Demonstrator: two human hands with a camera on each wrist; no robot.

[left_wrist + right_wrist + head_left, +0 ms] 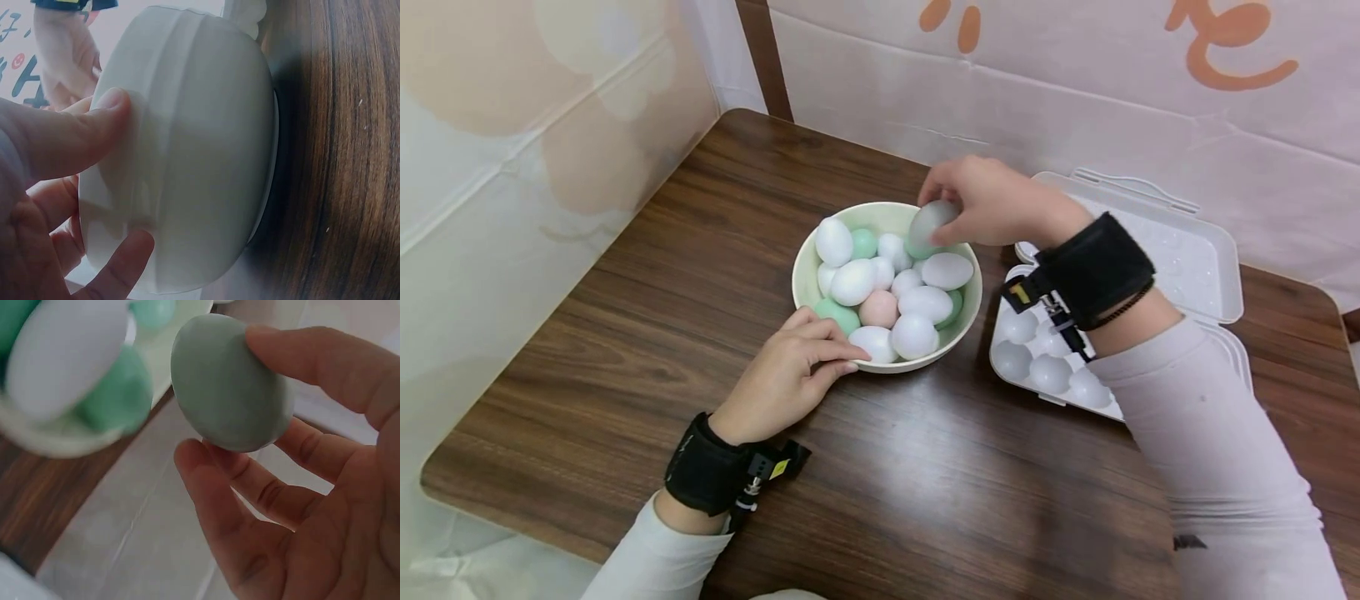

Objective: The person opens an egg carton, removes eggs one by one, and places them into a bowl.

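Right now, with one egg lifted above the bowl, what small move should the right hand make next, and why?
Probably carry the grey-green egg rightward to the open egg tray and lower it into a free cup. The right hand already pinches it clear of the bowl, which the left hand steadies, and the tray lies beside the bowl.

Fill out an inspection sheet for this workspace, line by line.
Surface: dark wooden table, bare parts unmarked.
Job's things: pale bowl piled with white, green and pink eggs; grey-green egg lifted over it; open egg tray, its lid back.
Clutter: nothing seen.
Grippers: left hand touches the bowl's wall; right hand pinches the grey-green egg.
Cables: nothing seen.
Surroundings: white sheeting with orange marks behind.
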